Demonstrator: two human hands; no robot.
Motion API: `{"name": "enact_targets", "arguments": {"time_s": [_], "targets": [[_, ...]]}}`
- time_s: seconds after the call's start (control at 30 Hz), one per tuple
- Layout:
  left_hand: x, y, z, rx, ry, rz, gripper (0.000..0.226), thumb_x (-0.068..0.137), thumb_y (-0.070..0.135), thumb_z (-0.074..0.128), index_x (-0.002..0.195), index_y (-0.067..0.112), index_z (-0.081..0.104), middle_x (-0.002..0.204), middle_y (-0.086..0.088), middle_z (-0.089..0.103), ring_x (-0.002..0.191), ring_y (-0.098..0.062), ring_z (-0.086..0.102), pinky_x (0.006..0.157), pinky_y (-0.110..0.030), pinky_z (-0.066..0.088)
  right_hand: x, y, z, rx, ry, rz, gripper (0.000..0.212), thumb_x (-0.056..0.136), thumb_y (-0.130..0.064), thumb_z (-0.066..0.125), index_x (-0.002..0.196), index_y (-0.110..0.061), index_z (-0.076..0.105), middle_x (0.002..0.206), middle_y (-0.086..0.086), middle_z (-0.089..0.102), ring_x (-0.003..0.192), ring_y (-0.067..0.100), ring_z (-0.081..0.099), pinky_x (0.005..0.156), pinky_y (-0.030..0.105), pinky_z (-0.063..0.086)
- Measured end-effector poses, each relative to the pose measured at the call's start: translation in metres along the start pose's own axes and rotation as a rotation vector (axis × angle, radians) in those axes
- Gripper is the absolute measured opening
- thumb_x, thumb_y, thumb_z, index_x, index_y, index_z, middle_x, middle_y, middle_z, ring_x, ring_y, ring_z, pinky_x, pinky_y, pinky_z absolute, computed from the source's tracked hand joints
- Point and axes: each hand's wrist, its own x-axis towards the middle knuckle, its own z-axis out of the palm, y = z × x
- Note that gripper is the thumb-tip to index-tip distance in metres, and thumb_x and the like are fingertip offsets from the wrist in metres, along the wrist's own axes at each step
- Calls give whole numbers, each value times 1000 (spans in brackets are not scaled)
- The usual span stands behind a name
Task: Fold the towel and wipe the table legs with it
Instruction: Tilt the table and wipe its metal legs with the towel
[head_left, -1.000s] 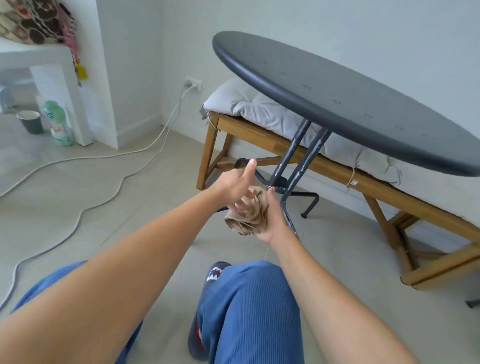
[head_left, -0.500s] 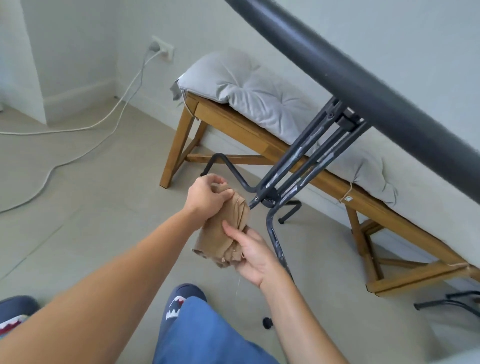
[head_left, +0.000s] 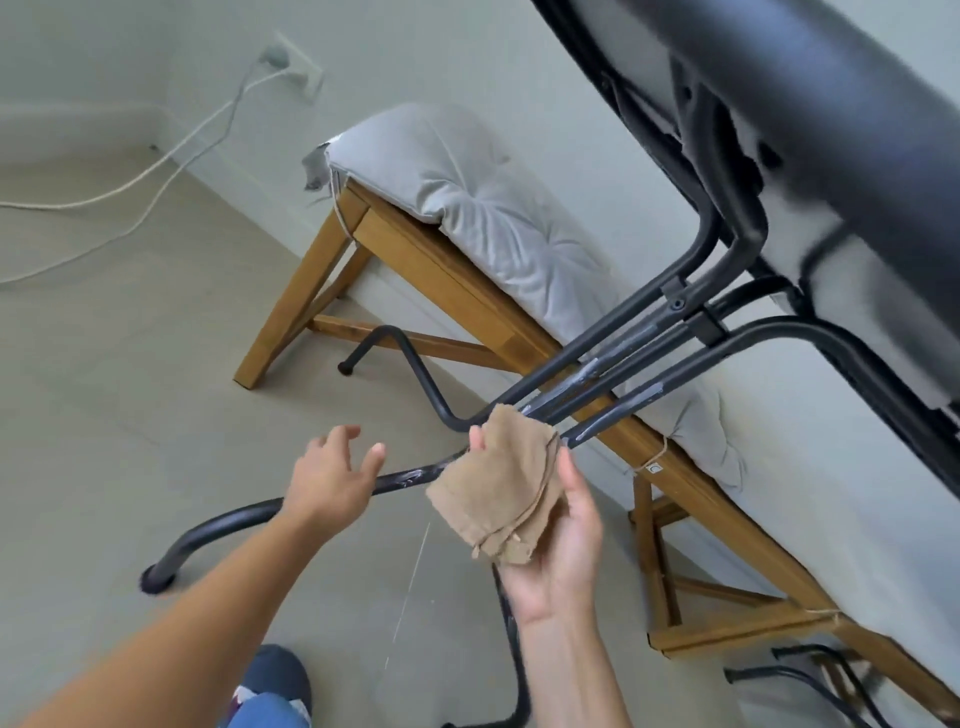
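Note:
A folded tan towel (head_left: 500, 493) lies in my right hand (head_left: 558, 540), palm up, with the thumb and fingers around its edges. Its upper corner sits against the point where the black metal table legs (head_left: 613, 358) meet. The legs run up to the right to the dark table top (head_left: 810, 104), seen from below. One leg (head_left: 234, 522) curves left and down to a foot on the floor. My left hand (head_left: 332, 478) hovers just over that leg, fingers spread, holding nothing.
A wooden bench (head_left: 467, 296) with a grey cushion (head_left: 509, 218) stands behind the legs along the wall. White cables (head_left: 130, 197) trail over the floor from a wall socket (head_left: 291, 65). My slipper (head_left: 275, 686) is at the bottom edge.
My left hand has let go of the towel and moved left over the lower leg. My right hand now holds the towel alone. The view has dropped lower, under the table top.

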Motion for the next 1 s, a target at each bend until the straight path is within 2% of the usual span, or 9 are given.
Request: {"name": "enact_targets", "arguments": {"time_s": [0.1, 0.2, 0.27, 0.37, 0.5, 0.63, 0.73, 0.9, 1.0], "targets": [[5, -37, 2, 286, -21, -87, 58, 98, 49, 35, 148, 21, 28, 154, -9, 29, 141, -31, 29, 110, -54, 31, 0, -34, 15, -252, 82, -93, 39, 92, -23, 54, 129, -16, 60, 118, 14, 69, 97, 22, 71, 75, 42, 60], [2, -62, 7, 467, -17, -139, 56, 98, 52, 23, 145, 21, 25, 156, -4, 17, 146, -26, 12, 111, -59, 23, 5, -66, 31, -1055, 322, -728, 32, 93, -18, 60, 124, -20, 59, 118, 4, 67, 104, 17, 66, 85, 43, 57], [-1, -68, 9, 505, -13, -163, 56, 98, 53, 19, 142, 19, 25, 152, -5, 18, 144, -27, 11, 111, -60, 22, 16, -89, 40, -1525, 342, -1195, 35, 90, -8, 60, 123, -16, 58, 128, 0, 61, 116, 15, 56, 94, 37, 51], [0, -71, 15, 544, -55, -177, 62, 98, 53, 14, 149, 17, 14, 157, -5, 8, 148, -30, 1, 113, -61, 17, 46, -126, 50, -1981, 441, -1526, 41, 87, -10, 44, 125, -15, 58, 149, 4, 42, 125, 31, 42, 89, 41, 45], [0, -73, 18, 563, -86, -180, 66, 99, 53, 12, 154, 19, -1, 162, -3, -10, 149, -30, -13, 116, -62, 9, 88, -145, 34, -2523, 705, -1372, 45, 89, -14, 47, 133, -20, 50, 161, 7, 16, 142, 44, 13, 109, 59, 22], [-2, -77, 23, 567, -74, -174, 66, 98, 53, 15, 154, 23, -5, 162, -2, -13, 149, -30, -17, 115, -62, 8, 111, -109, 6, -2726, 489, -1299, 53, 92, -28, 55, 141, -9, 42, 156, 15, 27, 146, 40, 4, 115, 59, -1], [-3, -76, 23, 580, -97, -179, 67, 98, 54, 14, 154, 24, -9, 162, -1, -18, 148, -30, -20, 115, -62, 6, 124, -70, -8, -2867, 387, -1102, 71, 95, -53, 36, 143, 0, 37, 153, 18, 32, 148, 35, 3, 116, 54, -6], [-6, -71, 20, 565, -136, -193, 68, 98, 54, 14, 154, 24, -10, 162, -1, -20, 148, -30, -21, 116, -61, 6, 121, -69, -21, -3127, 48, -981, 61, 98, -34, 39, 148, -2, 28, 157, 16, 24, 149, 31, 1, 116, 51, -11], [-6, -69, 18, 574, -169, -192, 68, 99, 54, 13, 154, 24, -12, 161, -1, -22, 148, -30, -22, 116, -60, 5, 109, -111, 5, -3010, 307, -1194, 68, 91, -22, 52, 151, -8, 23, 160, 12, 16, 148, 30, 3, 111, 53, -15]]}}
